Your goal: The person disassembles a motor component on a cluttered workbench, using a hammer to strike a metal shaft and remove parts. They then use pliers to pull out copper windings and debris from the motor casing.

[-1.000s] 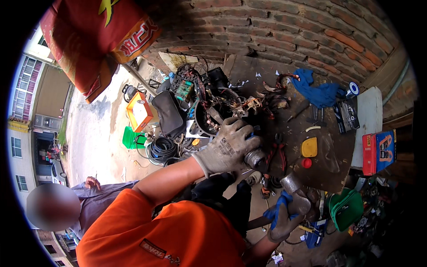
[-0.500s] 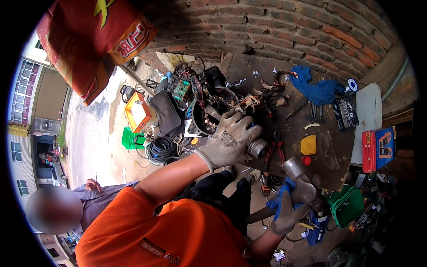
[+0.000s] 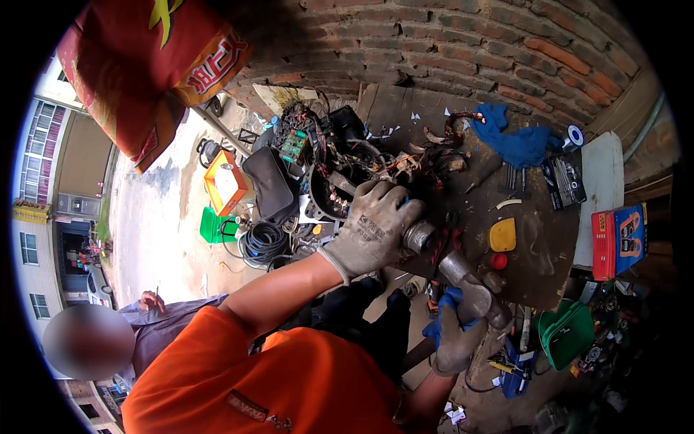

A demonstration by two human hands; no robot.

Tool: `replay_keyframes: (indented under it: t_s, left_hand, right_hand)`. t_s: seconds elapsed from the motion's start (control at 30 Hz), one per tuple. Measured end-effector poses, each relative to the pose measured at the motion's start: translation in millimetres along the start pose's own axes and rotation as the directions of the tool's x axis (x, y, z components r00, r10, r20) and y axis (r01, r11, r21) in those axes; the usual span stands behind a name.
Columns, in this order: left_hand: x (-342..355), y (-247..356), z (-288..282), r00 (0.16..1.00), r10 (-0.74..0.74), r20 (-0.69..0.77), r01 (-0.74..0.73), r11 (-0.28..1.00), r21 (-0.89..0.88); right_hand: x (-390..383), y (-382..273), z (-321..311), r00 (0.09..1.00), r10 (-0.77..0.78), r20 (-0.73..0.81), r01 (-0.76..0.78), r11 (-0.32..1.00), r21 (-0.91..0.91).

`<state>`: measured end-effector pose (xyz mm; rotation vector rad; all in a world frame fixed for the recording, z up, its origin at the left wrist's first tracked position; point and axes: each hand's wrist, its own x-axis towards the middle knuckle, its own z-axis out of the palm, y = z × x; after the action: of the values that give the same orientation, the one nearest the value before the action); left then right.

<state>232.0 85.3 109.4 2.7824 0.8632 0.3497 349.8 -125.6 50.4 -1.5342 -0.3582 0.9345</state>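
Observation:
My left hand (image 3: 374,226), in a grey work glove, is closed around a thick metal tool (image 3: 419,237) over the workbench. Its blunt round end sticks out on the right, and the glove hides much of the rest. My right hand (image 3: 457,334), in a grey and blue glove, grips a hammer (image 3: 473,295) by the handle, close below its heavy steel head. The head is a short way right of and below the blunt end, apart from it. Beyond my left hand stands a dark round housing (image 3: 318,192) with wires inside. Red-handled pliers (image 3: 439,246) lie between the two tools.
Tangled wire and scrap parts (image 3: 405,163) cover the workbench's far side. A yellow lid (image 3: 502,235), red cap (image 3: 498,261), blue cloth (image 3: 506,137) and bit set (image 3: 562,179) lie rightward. A green bin (image 3: 565,336) stands lower right. Another person's hand (image 3: 152,301) is at left.
My right hand has brought the hammer head up and leftward, nearer the tool's blunt end. My left hand has stayed almost in place, still gripping the tool.

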Motion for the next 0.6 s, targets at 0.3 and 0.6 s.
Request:
replay_keyframes:
  t_s: [0.3, 0.6]
  left_hand:
    - [-4, -2, 3, 0.999, 0.019, -0.026, -0.019, 1.000, -0.020]
    - [-12, -9, -7, 0.995, 0.092, -0.022, -0.094, 0.993, -0.075]
  right_hand:
    - [-15, -19, -71, 0.853, -0.459, -0.247, 0.487, 0.871, 0.065]
    - [-5, 6, -2, 0.888, -0.456, -0.051, 0.450, 0.888, -0.098]
